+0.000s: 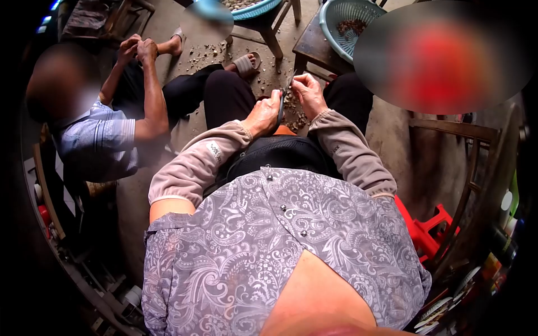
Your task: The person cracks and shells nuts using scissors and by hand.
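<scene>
Above my lap, my left hand (263,116) is closed around the dark handle of a tool (281,109), which looks like scissors or pliers and points up and away from me. My right hand (309,94) is close by on the right, its thumb and fingers pinched near the tool's tip. Whatever lies between those fingers is too small to make out. Pale shell-like scraps (293,115) are scattered on the floor below and between my knees.
A blue basket (332,35) with small reddish-brown pieces rests on a wooden stool (309,51). Another blue basket (255,11) holds pale pieces. A co-worker (101,134) sits at the left, hands together. A red stool (428,227) and wooden chair (457,127) stand right.
</scene>
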Motion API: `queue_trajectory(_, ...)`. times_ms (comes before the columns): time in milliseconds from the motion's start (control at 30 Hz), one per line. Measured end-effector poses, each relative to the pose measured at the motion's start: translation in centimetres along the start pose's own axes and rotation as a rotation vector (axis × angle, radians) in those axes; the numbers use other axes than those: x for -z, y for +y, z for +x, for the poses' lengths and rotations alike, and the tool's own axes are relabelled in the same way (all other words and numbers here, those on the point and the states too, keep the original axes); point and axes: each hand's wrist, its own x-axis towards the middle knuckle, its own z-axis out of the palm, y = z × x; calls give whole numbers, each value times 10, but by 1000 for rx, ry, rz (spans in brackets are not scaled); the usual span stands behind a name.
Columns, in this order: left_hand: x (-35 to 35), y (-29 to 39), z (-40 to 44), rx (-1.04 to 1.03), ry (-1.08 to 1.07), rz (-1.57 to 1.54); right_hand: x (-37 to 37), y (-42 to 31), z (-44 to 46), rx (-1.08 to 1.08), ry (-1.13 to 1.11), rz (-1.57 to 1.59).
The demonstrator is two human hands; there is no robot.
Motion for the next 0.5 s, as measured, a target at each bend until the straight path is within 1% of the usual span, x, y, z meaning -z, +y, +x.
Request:
queue_trajectory(67,-3,-3,4,38,13,-21,-1,3,4,9,29,-25)
queue_trajectory(100,-1,-5,4,-2,1,-74,-2,3,4,9,47,-44)
queue_trajectory(133,0,-7,5,8,-12,-104,-2,4,2,8,66,-65)
queue_trajectory(233,5,-2,6,51,-67,-219,2,3,-1,-6,48,-87)
queue_trajectory(267,8,1,8,77,-116,-344,2,0,2,6,32,-103)
queue_trajectory(300,12,5,7,106,-168,-467,2,-7,1,-23,59,-224)
queue_trajectory(333,16,9,4,138,-222,-590,3,-9,1,66,53,-322)
queue_trajectory(367,22,15,5,226,-311,-766,5,-9,2,156,49,-422)
queue_trajectory(400,27,15,8,244,-360,-863,7,-13,1,246,47,-523)
queue_trajectory(433,33,17,12,298,-373,-1033,-4,-36,-11,234,22,-614)
queue_trajectory(467,37,16,18,351,-383,-1204,-2,-37,-11,233,8,-579)
queue_trajectory(500,42,12,25,350,-355,-1188,4,-31,-9,159,10,-359)
